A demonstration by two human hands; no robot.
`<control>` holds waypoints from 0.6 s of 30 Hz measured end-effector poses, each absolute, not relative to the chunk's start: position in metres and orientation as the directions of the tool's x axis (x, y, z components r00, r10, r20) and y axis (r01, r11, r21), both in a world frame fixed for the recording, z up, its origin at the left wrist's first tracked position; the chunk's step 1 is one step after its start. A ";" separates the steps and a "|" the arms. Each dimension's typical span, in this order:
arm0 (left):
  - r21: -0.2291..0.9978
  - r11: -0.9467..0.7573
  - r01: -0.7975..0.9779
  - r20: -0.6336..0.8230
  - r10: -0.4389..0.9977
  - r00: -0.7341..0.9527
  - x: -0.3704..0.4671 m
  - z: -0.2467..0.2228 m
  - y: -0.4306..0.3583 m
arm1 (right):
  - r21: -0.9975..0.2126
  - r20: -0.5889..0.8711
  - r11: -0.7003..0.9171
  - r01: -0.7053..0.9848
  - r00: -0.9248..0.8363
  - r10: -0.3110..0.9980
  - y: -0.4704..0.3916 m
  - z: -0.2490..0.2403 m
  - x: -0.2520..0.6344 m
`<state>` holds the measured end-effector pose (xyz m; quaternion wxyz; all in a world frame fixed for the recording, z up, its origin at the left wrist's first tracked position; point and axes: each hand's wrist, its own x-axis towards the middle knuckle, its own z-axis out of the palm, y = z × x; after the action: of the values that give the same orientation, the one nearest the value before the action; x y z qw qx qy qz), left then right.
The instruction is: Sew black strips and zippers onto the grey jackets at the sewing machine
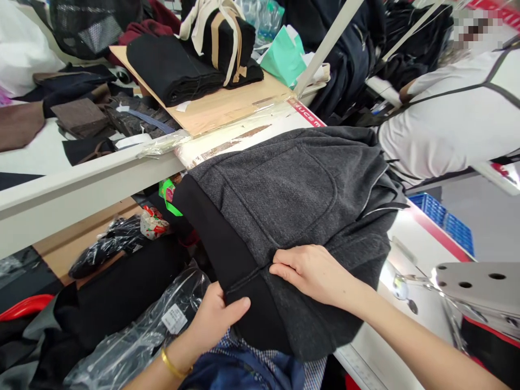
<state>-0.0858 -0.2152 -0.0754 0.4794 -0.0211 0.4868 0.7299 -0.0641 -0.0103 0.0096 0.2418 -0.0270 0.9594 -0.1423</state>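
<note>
A dark grey garment [292,189] with a wide black band [219,233] along its left edge lies over the white table edge. My left hand [217,319] grips the band's outer edge, its thumb on top and its other fingers hidden under the cloth. A yellow bangle is on that wrist. Just right of it, my right hand [311,271] is closed on the grey cloth near the seam where it joins the band. A curved seam and light piping show on the garment's far part.
Folded black fabric [174,70] lies on a wooden board at the back. A sewing machine [479,287] stands at right, a blue basket [442,216] beyond. A person in white [447,119] is at upper right. Plastic-wrapped items [162,319] lie at lower left.
</note>
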 end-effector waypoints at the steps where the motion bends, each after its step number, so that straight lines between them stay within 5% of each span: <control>1: 0.727 -0.039 -0.686 -0.480 0.686 -0.548 -0.086 -0.077 -0.216 | -0.299 -0.454 0.954 0.012 -0.881 -0.131 -0.009 0.010 -0.064; 10: 0.536 -0.147 -0.831 -0.618 0.602 -0.505 -0.080 -0.072 -0.213 | -0.337 -0.427 0.940 0.045 -0.898 -0.110 -0.005 0.007 -0.064; 18: 0.522 -0.131 -0.843 -0.681 0.532 -0.504 -0.078 -0.086 -0.215 | -0.416 -0.482 0.902 0.112 -0.869 -0.115 0.037 0.021 -0.064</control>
<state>-0.0779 -0.2145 -0.0860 0.4688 -0.1677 0.4636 0.7329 -0.0637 0.0374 0.0211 0.2562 -0.0009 0.9410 -0.2210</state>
